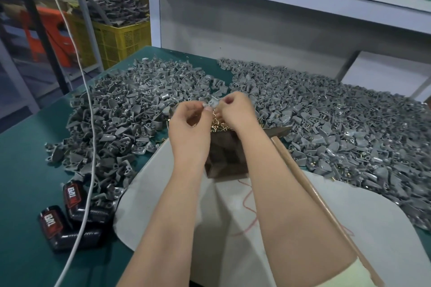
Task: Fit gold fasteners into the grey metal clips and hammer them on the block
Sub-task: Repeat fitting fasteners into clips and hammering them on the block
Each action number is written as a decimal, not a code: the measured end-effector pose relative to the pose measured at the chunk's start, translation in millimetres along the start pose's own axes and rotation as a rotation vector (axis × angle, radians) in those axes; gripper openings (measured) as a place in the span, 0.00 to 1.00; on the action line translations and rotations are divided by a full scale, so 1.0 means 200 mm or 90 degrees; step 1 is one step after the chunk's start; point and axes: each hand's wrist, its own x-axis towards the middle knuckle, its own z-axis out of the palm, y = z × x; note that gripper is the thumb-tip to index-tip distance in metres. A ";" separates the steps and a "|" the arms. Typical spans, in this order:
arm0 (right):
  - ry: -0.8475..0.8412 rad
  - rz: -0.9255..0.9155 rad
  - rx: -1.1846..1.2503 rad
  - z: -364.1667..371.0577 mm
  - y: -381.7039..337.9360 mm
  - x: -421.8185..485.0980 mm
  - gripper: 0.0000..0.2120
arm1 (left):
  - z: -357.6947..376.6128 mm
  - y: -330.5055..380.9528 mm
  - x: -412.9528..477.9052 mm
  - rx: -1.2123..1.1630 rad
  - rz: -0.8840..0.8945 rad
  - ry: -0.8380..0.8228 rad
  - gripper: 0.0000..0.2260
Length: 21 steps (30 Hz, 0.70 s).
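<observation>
While both hands meet just above the centre of the frame, a single grey metal clip [212, 102] is held between them in the air, over a small pile of gold fasteners [218, 124]. The left hand [189, 121] has its grip pinched on the clip's left end and the right hand [235, 109] has its grip closed on the right end, so the clip's long axis runs roughly across the frame with a holed face turned toward the camera. Fingertips cover most of it, and whether a fastener sits between the right fingers cannot be told. The fasteners lie at the far end of a dark block [227, 158], which is largely hidden by the two forearms. A wooden hammer handle [303, 177] slants from the lower right up toward the centre, its head out of sight behind the right forearm. Loose clips lie in a left heap [130, 105] and a larger right heap [338, 123] on the green surface [28, 158]. A pale sheet [228, 228] lies under the block. At lower left, two black-and-red battery packs [77, 200] lie under a white cable [92, 123]. At upper left, a yellow crate [121, 39] is heaped with blurred grey parts.
</observation>
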 end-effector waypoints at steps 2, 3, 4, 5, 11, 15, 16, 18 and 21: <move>0.024 0.000 0.109 -0.10 0.01 -0.06 0.10 | 0.01 -0.01 -0.01 0.076 0.037 -0.066 0.06; 0.023 0.008 0.149 -0.15 0.03 -0.09 0.10 | 0.02 -0.01 -0.02 0.117 0.050 -0.101 0.05; 0.016 0.016 0.185 -0.20 0.05 -0.12 0.09 | 0.02 -0.02 -0.04 0.162 0.060 -0.135 0.05; 0.007 0.019 0.221 -0.24 0.07 -0.17 0.09 | 0.03 -0.03 -0.05 0.219 0.071 -0.161 0.05; -0.045 0.031 0.259 -0.36 0.18 -0.37 0.04 | 0.07 -0.06 -0.09 0.596 0.133 -0.220 0.02; 0.009 -0.089 0.012 -0.31 0.23 -0.38 0.05 | 0.07 -0.06 -0.09 0.603 0.133 -0.225 0.02; 0.028 -0.122 -0.052 -0.30 0.24 -0.38 0.06 | 0.06 -0.06 -0.09 0.608 0.135 -0.228 0.02; 0.051 -0.145 -0.106 -0.26 0.26 -0.38 0.07 | 0.06 -0.06 -0.09 0.614 0.141 -0.236 0.02; 0.065 -0.139 -0.108 -0.23 0.29 -0.36 0.07 | 0.06 -0.06 -0.09 0.617 0.150 -0.245 0.02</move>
